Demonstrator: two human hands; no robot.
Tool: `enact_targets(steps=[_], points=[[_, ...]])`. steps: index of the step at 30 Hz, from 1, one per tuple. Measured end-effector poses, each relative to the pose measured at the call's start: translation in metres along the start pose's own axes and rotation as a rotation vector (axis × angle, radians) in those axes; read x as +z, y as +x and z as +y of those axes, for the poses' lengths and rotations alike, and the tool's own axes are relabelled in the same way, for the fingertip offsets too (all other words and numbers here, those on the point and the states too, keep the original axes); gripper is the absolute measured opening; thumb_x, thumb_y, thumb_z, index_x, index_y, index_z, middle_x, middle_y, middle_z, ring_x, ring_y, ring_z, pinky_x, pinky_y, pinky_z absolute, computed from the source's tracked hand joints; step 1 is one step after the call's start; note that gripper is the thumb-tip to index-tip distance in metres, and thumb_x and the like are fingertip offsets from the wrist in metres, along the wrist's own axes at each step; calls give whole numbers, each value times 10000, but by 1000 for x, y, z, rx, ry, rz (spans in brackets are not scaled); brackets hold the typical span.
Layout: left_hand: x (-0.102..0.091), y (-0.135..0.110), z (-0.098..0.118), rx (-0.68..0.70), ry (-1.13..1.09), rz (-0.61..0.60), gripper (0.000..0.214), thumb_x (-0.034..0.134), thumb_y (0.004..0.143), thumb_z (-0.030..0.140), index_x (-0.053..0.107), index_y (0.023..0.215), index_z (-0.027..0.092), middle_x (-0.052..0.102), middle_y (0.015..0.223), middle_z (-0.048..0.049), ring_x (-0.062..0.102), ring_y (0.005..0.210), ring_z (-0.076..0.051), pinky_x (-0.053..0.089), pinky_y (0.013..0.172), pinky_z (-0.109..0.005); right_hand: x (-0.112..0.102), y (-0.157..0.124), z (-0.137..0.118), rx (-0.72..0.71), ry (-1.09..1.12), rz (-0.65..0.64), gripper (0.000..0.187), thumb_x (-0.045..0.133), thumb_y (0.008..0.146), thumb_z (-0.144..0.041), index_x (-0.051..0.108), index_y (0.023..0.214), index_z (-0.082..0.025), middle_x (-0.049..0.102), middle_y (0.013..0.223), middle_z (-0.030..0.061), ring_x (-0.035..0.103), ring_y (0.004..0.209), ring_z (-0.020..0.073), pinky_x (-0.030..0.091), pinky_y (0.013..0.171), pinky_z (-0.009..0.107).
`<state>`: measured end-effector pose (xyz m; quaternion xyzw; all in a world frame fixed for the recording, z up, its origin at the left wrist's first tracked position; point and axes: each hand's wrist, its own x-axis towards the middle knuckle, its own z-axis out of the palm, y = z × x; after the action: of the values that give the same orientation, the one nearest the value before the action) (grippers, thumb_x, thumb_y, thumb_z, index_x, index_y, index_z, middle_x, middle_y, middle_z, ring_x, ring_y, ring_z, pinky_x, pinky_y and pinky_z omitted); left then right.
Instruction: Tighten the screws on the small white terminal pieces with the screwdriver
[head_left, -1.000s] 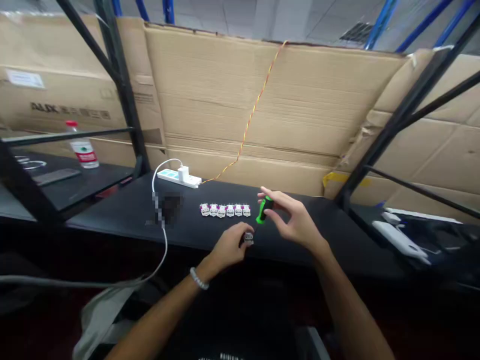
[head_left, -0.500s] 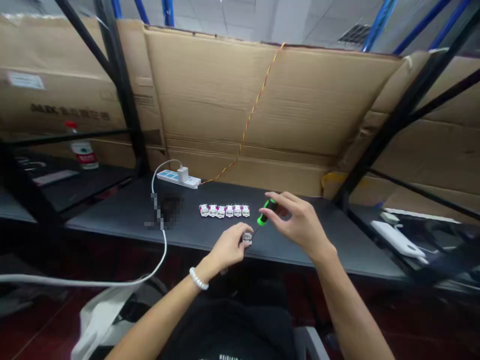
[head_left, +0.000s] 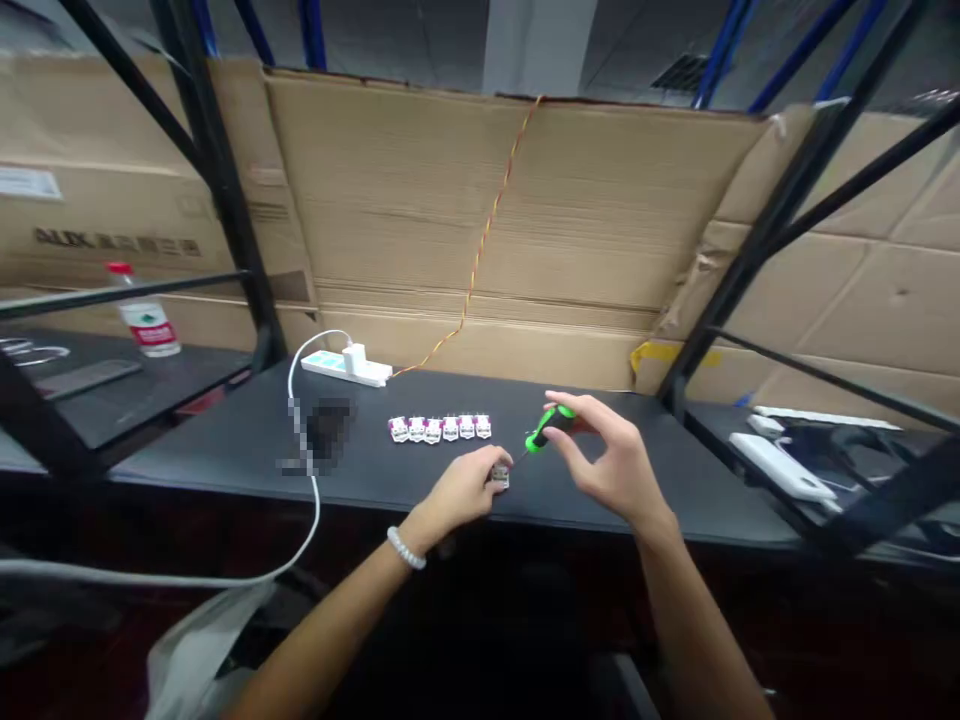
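Nearest, the left hand (head_left: 459,490) stays closed in a pinch on a small connector block (head_left: 500,477), holding it down at the near edge of the black table (head_left: 225,450), as it did a second ago. Just right of it, the right hand (head_left: 615,462) grips a green-handled screwdriver (head_left: 551,427) in its fingertips. The tool stood almost upright before; now it leans down and left, so its thin shaft runs to the block, and driving looks about to begin. Whether the tip touches is too small to tell. Farther back, a row of matching blocks (head_left: 440,428) lies untouched. Beyond it, a power strip (head_left: 346,365) lies before the cardboard wall (head_left: 420,200).
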<state>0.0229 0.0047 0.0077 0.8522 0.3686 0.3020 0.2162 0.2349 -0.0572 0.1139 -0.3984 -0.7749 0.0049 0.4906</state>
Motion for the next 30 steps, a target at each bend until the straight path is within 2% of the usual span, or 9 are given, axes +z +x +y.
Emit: enact_targets(steps=[4,9,16,22,26,30], points=[[0,46,-4,17,219,-118,325,706,867,88,687,1163,222,771,1172,-52,727,1064,-235,553,934,-308,-20,-21,15,109,21,224,377,733,953,-284,700,1327,-256,771,1155,81,762,1011,248,651,890,382],[-1,94,-15,9,327,-124,340,687,834,41,716,1136,193,778,1166,-82,727,1096,-264,542,974,-332,-40,-41,27,198,52,392,387,776,923,-312,726,1301,-244,791,1137,92,785,1003,258,662,907,401],[-2,111,-24,-11,454,-115,385,664,815,30,734,1165,174,769,1172,-105,720,1113,-280,521,1005,-368,-54,-44,32,178,62,483,379,804,902,-304,742,1269,-236,800,1102,94,797,967,252,666,925,410],[20,127,-12,74,471,-190,339,661,877,98,782,1151,256,771,1249,-63,685,1207,-269,431,1060,-416,-62,-44,32,166,80,533,393,815,892,-279,741,1275,-235,801,1112,98,794,986,254,663,921,403],[34,147,-7,108,492,-225,339,628,866,44,807,1093,221,817,1118,-100,721,1120,-281,387,1042,-458,-65,-45,32,172,77,537,390,806,898,-284,739,1279,-237,798,1121,99,793,983,254,660,929,416],[37,160,-8,115,498,-250,321,628,831,8,820,997,205,836,956,-87,750,990,-258,373,1005,-444,-69,-47,33,174,48,549,376,801,900,-295,742,1266,-233,798,1116,102,791,984,259,666,922,426]])
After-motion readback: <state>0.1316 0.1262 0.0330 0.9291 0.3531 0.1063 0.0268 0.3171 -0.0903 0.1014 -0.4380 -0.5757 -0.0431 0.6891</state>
